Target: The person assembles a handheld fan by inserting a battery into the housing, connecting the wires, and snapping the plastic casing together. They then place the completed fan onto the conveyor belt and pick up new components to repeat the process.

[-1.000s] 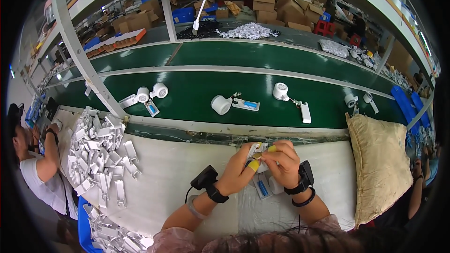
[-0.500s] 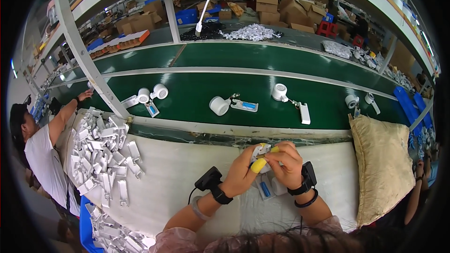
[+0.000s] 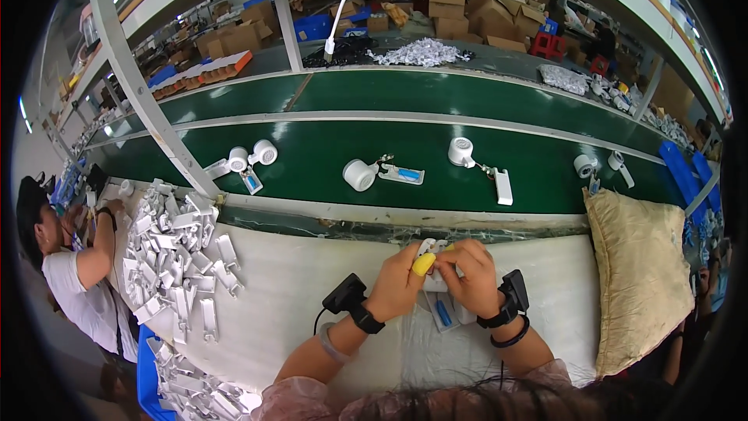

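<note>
White plastic part pinched btwn left hand & right hand, just above the surface. Could prob slip w/ yellow-capped fingertip pressing; might drop onto blue packet below.

I see my left hand and right hand pinching a small white part together above the white worktable. A heap of white pieces lies to my left, and beyond it runs a green conveyor.
</note>
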Demonstrator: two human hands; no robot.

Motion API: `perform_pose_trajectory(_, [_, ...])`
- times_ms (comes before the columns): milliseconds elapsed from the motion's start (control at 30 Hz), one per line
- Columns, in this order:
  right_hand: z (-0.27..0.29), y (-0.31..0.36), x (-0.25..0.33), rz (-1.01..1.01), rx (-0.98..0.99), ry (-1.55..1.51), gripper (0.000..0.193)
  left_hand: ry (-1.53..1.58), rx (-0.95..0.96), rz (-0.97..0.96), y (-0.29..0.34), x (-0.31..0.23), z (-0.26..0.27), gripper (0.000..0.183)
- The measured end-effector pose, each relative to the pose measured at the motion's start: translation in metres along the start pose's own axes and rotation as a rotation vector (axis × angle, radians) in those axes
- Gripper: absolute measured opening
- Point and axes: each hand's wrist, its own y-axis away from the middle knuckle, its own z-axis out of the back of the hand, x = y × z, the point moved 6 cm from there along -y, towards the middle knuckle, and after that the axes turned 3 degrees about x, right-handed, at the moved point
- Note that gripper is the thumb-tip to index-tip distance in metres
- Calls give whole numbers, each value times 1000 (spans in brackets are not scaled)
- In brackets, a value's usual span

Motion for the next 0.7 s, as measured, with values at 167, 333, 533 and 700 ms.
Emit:
perform_pose_trajectory(167, [11, -10, -9, -76, 44, -108, 13, 257, -160, 217, -23, 19, 49, 36])
perform_pose_trajectory(333, [12, -9, -22, -84, 24, -138, 10, 164, -447, 195, -49, 55, 157, 32])
perform_pose_trajectory(533, [6, -6, -25, -94, 89, -178, 8, -1262, -809, 120, -70, 56, 214, 55])
perform_pose_trajectory(700, [-2, -2, -25, -117, 140, -230, 4, -1253, -440, 69, -110, 89, 163, 69])
